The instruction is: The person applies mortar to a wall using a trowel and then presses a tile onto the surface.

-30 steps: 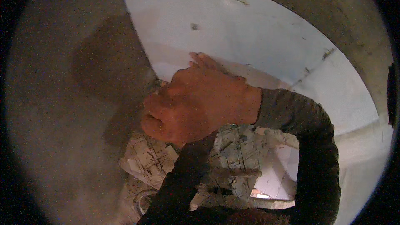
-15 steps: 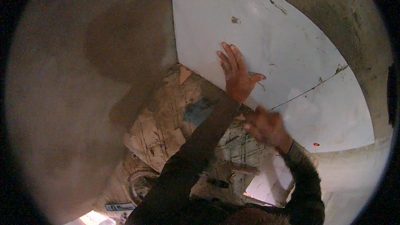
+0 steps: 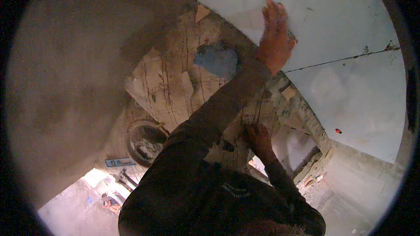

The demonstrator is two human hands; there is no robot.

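Large white panels, probably tiles (image 3: 341, 28), stand against the wall, with a thin dark seam running between two of them. My left hand (image 3: 275, 39) is raised at the lower part of the upper panel, left of the seam, its fingers stretched out; whether the palm presses on it cannot be seen. My right hand (image 3: 259, 140) is low over the dirty, cracked board platform (image 3: 170, 83), its fingers dark and blurred, so anything in them is hidden. A blue-grey crumpled lump, perhaps a cloth or bag, (image 3: 216, 60) lies on the boards left of my left forearm.
A round bucket (image 3: 146, 142) with greyish stuff inside stands at lower left, beside a small blue-and-white item (image 3: 120, 162). Small wedge-like pieces (image 3: 288, 92) lie along the panel's lower edge. A bare plastered wall (image 3: 74, 83) rises on the left. A pale opening or sheet (image 3: 293, 146) shows at right.
My right hand has dropped from the panel's lower edge to the platform. My left hand remains at the panel, now nearer the seam. The view has tilted down, showing more of the bucket and floor.
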